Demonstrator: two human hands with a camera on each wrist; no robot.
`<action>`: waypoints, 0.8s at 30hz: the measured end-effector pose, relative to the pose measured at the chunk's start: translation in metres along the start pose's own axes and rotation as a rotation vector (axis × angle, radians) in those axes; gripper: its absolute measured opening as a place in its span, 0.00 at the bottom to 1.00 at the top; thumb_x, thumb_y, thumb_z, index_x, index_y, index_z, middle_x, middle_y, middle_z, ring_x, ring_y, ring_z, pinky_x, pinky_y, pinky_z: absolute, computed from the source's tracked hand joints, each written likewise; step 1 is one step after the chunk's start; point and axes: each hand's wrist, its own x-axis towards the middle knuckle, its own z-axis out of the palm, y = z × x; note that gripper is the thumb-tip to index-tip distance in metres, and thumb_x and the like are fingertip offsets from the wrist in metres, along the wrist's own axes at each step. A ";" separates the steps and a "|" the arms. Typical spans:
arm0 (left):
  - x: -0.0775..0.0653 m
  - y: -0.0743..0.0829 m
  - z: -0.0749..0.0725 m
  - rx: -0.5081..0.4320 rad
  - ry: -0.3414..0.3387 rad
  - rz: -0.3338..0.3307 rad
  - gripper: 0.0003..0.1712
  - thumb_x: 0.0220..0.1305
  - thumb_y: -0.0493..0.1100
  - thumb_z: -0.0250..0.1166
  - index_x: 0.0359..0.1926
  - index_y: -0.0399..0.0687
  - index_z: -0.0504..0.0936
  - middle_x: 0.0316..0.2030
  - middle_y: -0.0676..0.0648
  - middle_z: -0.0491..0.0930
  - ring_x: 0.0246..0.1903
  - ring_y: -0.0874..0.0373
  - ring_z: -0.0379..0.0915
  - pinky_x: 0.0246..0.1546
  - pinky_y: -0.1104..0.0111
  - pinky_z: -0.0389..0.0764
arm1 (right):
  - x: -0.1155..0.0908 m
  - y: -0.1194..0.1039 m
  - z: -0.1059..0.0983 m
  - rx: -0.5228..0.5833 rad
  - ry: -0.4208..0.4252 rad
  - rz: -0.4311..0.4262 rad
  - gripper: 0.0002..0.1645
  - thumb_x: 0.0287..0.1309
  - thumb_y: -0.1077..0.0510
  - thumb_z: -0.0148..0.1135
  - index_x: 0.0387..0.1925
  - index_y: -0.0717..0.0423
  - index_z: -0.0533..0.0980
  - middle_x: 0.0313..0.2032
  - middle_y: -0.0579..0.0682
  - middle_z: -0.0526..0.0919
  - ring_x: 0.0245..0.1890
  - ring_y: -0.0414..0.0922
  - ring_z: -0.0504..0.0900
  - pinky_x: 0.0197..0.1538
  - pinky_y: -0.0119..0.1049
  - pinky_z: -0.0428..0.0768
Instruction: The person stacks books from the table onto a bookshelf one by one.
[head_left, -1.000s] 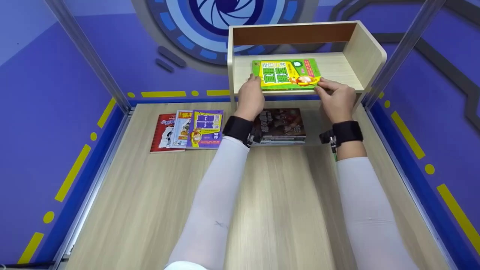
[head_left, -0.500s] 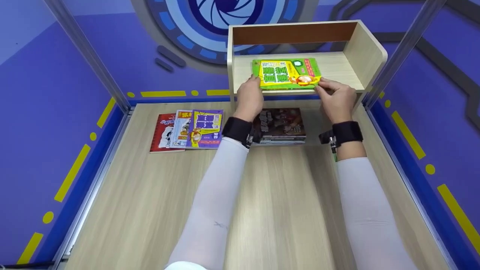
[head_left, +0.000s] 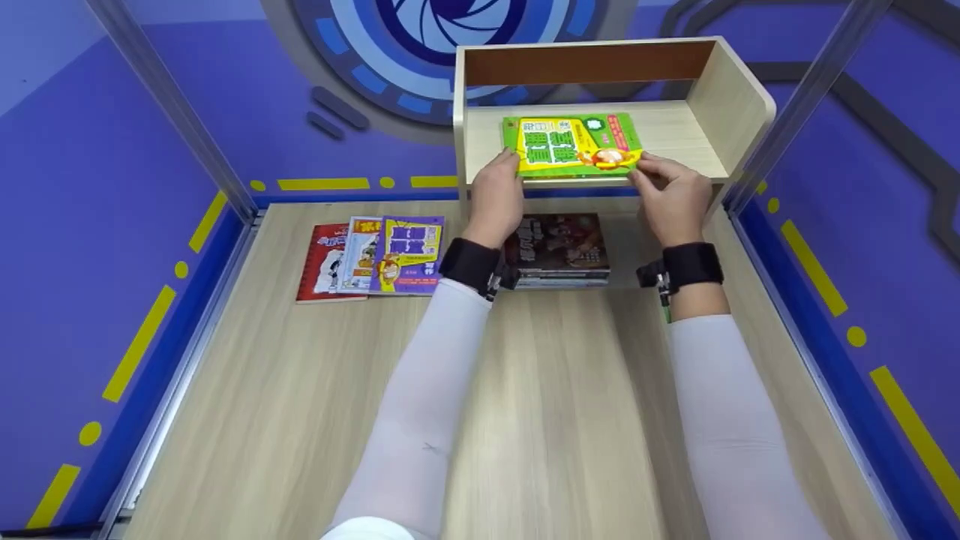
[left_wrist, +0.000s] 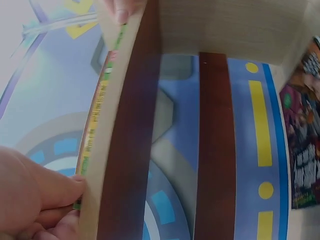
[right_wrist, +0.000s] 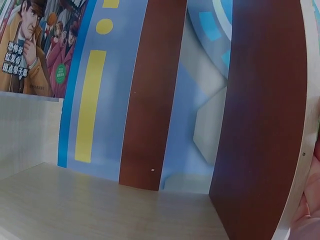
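Note:
A green and yellow book (head_left: 574, 146) lies flat, cover up, at the front of the upper shelf (head_left: 679, 135) of a small wooden bookshelf. My left hand (head_left: 495, 196) holds its left front corner. In the left wrist view, the thumb of that left hand (left_wrist: 37, 192) presses near one end of the book's spine (left_wrist: 92, 120), fingers curled beside it. At the right front corner, my right hand (head_left: 675, 199) pinches the book between thumb and fingers. Only part of the right hand (right_wrist: 307, 205) shows at the edge of the right wrist view, with the book mostly out of sight.
On the lower level, a pile of dark-covered books (head_left: 566, 247) lies between my forearms. Left of the bookshelf, a red book (head_left: 319, 274), a light blue one (head_left: 358, 259) and a purple one (head_left: 409, 255) overlap on the table (head_left: 555, 420). The shelf's side panel (head_left: 731, 105) rises at right.
The head view has shifted very slightly. Both hands stay at the green book's front corners, and the book stays on the shelf.

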 end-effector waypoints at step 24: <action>-0.111 -0.081 0.067 0.146 0.208 0.420 0.43 0.73 0.49 0.70 0.80 0.38 0.65 0.80 0.29 0.59 0.82 0.35 0.53 0.82 0.51 0.60 | -0.141 0.011 0.047 -0.072 -0.139 -0.069 0.50 0.69 0.47 0.70 0.82 0.60 0.58 0.83 0.61 0.55 0.85 0.60 0.52 0.86 0.57 0.49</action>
